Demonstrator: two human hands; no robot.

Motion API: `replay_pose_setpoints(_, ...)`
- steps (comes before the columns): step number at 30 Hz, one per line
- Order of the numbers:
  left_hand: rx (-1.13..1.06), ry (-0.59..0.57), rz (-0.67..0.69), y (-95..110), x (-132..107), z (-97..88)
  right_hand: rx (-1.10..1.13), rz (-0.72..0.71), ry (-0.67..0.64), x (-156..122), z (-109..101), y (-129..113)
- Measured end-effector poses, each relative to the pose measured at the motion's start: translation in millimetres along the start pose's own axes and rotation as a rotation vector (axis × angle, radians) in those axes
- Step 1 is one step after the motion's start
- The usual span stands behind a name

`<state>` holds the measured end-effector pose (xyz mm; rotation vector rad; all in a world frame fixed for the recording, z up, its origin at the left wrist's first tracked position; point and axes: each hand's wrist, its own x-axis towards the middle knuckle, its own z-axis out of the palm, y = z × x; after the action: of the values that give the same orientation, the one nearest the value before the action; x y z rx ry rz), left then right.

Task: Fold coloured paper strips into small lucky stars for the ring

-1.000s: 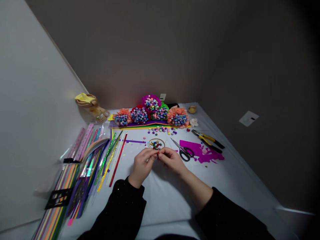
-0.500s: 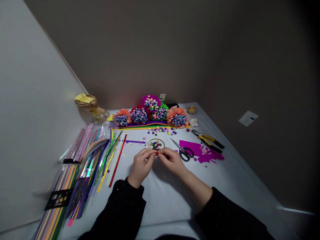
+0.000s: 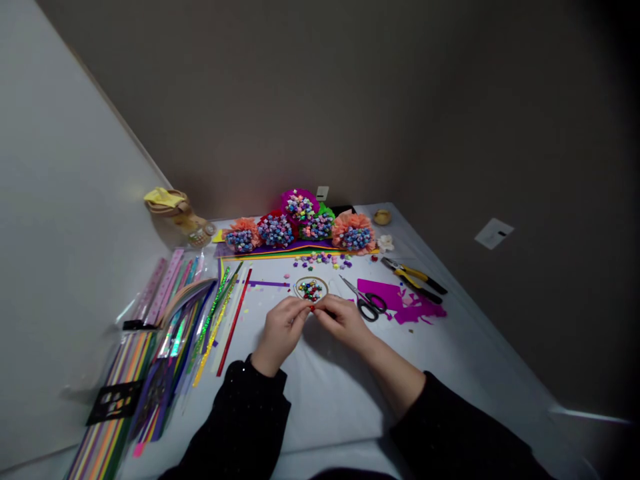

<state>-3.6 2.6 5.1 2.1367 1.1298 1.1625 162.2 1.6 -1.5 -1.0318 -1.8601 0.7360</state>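
Between our fingertips we hold a tiny red piece [image 3: 313,309], just on the near side of a gold-rimmed dish [image 3: 311,278] of small shiny stars [image 3: 311,291]. We judge it very light, probably folded paper or foil: a little springy, perhaps slick on its shiny face, and easily crushed if squeezed flat. Its edges look the safest place to take hold, lightly, from both sides; how it is folded is too small to tell.

Our left hand [image 3: 283,330] and right hand [image 3: 345,320] meet above the desk [image 3: 320,407], each pinching the piece with thumb and forefinger, the other fingers curled in. The right forearm slants in lower from its sleeve; the left wrist bends inward. The scissors [image 3: 361,297] lie just beyond and right of the right hand, the red strip [image 3: 235,323] to the left hand's left.
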Motion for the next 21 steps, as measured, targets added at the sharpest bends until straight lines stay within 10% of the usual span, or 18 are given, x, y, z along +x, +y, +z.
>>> replay_pose_setpoints(21,0.220,0.116,0.043,-2,-10,18.5,-0.154,0.011,0.053,-3,12,6)
